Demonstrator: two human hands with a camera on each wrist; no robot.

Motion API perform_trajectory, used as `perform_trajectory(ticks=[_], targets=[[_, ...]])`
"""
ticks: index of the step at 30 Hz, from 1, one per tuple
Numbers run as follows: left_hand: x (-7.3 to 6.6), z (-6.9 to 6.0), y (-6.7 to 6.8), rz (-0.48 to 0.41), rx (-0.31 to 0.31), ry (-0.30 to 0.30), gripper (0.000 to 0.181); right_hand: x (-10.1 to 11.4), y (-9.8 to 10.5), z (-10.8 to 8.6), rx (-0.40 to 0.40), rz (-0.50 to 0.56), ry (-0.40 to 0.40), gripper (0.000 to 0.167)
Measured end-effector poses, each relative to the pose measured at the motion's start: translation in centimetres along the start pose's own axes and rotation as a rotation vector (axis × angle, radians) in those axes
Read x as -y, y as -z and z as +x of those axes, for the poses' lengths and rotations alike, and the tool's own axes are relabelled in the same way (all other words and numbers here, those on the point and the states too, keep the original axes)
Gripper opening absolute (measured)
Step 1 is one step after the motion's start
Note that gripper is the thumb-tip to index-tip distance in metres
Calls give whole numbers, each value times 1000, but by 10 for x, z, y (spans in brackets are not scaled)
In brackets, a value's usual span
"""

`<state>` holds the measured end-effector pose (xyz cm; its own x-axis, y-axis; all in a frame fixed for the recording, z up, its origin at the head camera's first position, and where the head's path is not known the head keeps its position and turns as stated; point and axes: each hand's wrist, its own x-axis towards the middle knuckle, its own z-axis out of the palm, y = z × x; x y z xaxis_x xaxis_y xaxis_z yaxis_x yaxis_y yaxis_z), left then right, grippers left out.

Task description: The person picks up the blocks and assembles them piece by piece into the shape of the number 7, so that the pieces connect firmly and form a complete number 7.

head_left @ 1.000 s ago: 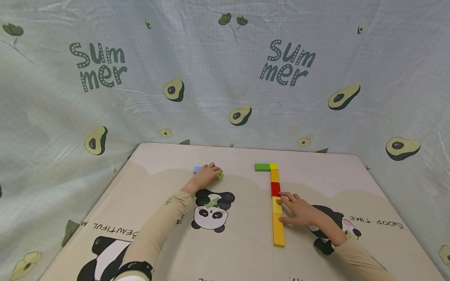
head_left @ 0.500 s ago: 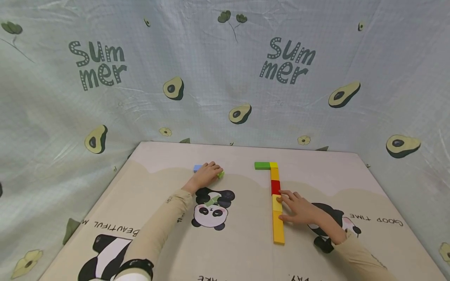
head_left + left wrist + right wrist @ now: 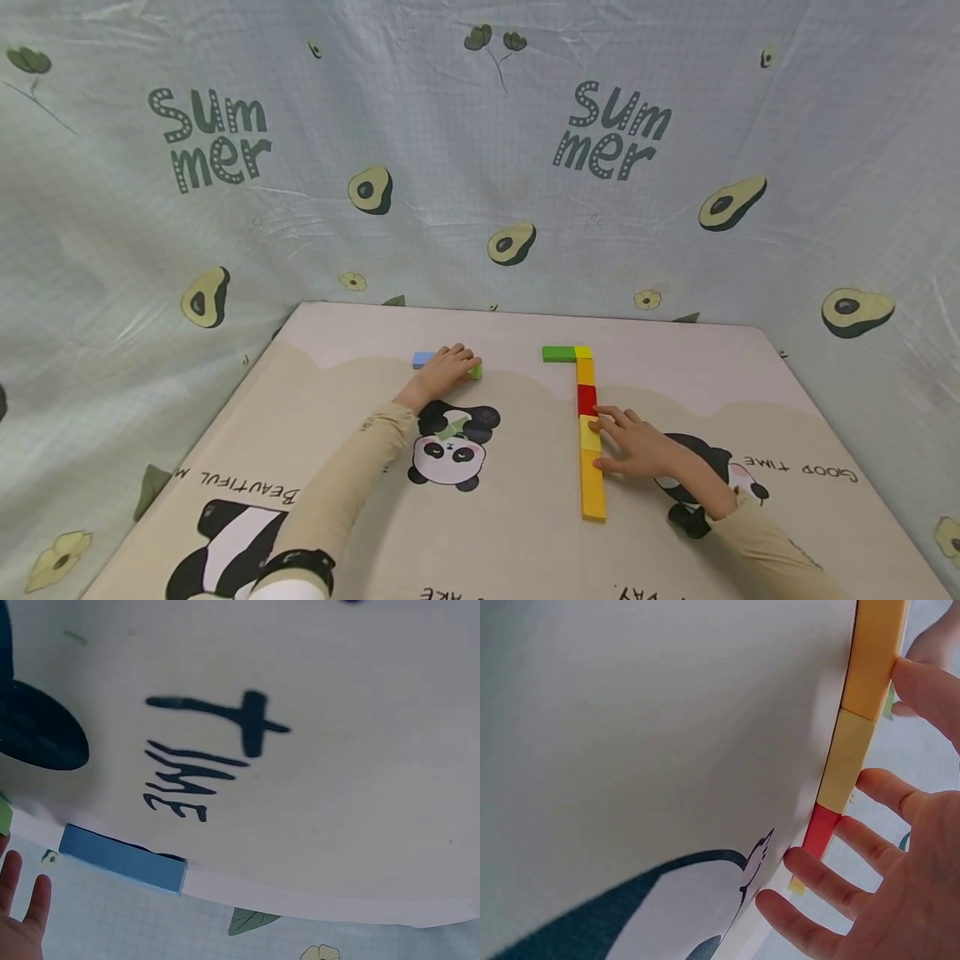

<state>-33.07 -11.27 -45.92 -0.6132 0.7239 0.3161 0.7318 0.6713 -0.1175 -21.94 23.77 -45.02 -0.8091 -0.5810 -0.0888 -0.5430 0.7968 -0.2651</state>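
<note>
My left hand (image 3: 444, 371) is at the far part of the table and pinches a small light green block (image 3: 476, 372), mostly covered by its fingers. Just left of that hand lies a blue block (image 3: 422, 360), seen whole in the left wrist view. My right hand (image 3: 637, 443) rests its spread fingertips along a row of blocks: a long orange block (image 3: 592, 492), a pale yellow block (image 3: 589, 433) and a red block (image 3: 587, 400). Farther up the row are another orange block (image 3: 585, 372) and a small yellow block (image 3: 582, 352). A green block (image 3: 558, 354) points left from the far end.
The table (image 3: 510, 550) wears a cover printed with pandas and lettering. Behind it and at both sides hangs a pale curtain (image 3: 450, 125) with avocado prints. A dark band (image 3: 300, 562) circles the left sleeve.
My left hand has slid slightly to the right with the light green block, showing more of the blue block. The right hand stays at the row.
</note>
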Motion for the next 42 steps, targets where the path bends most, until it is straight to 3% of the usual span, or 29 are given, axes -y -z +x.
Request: perform_trajectory(ticks=[12, 22, 33, 42], targets=[[-8, 20, -1, -5, 11, -8, 24, 0, -1, 1, -8, 15, -3, 53], [-23, 40, -3, 23, -25, -13, 22, -2, -6, -1, -28, 14, 19, 52], [-45, 66, -6, 83, -1, -5, 21, 1, -4, -3, -17, 22, 11, 52], [-48, 81, -5, 155, 43, 14, 20, 0, -1, -2, -9, 29, -2, 55]])
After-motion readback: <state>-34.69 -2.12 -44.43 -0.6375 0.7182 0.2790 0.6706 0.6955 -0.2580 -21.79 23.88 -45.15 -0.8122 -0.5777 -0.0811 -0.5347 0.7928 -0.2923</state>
